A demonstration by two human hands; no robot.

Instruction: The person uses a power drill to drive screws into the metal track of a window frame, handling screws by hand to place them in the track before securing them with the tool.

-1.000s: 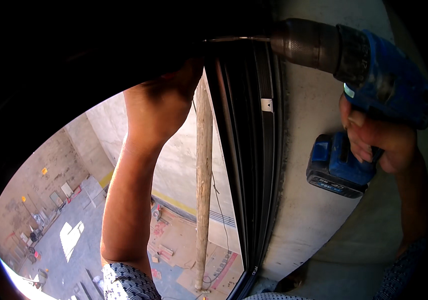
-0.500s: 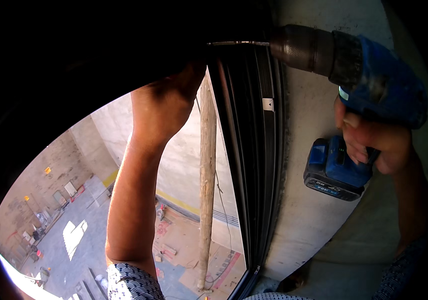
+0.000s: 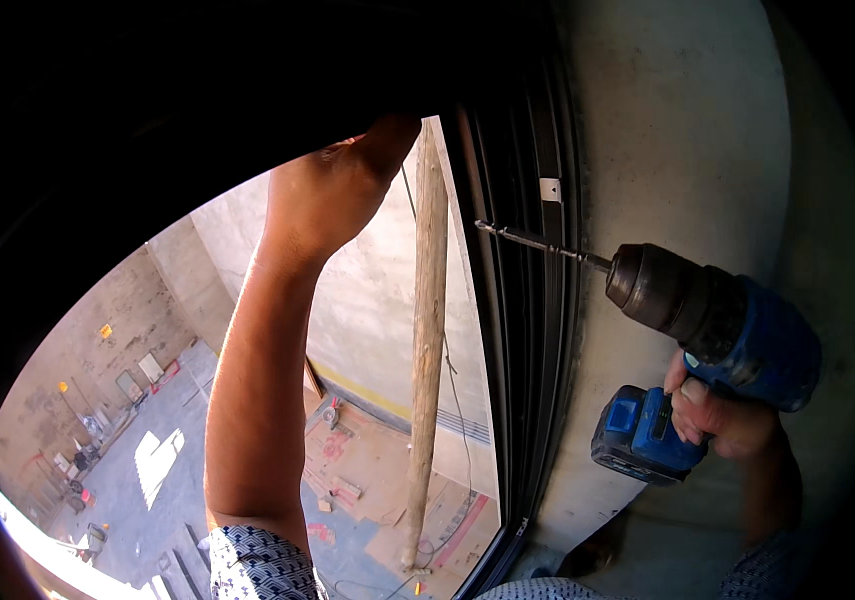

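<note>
My right hand (image 3: 733, 418) is wrapped round the grip of a blue cordless drill (image 3: 773, 345) on the right side. A long screwdriver bit (image 3: 538, 243) sticks out of its black chuck and points left, its tip in front of the dark window frame (image 3: 523, 330) and seemingly apart from it. My left hand (image 3: 333, 195) is raised to the dark upper part of the frame. Its fingers vanish in deep shadow, so I cannot see what they touch or hold.
A small white tag (image 3: 550, 190) sits on the frame's side post. Bare concrete wall (image 3: 683, 150) stands to the right. Beyond the opening, a wooden pole (image 3: 430, 330) leans upright, and far below lies a floor (image 3: 188, 500) with boards, tools and debris along the wall.
My right hand has lowered the drill, and its bit has come down from the dark top part of the frame. My left hand has stayed nearly in place. The view has shifted slightly.
</note>
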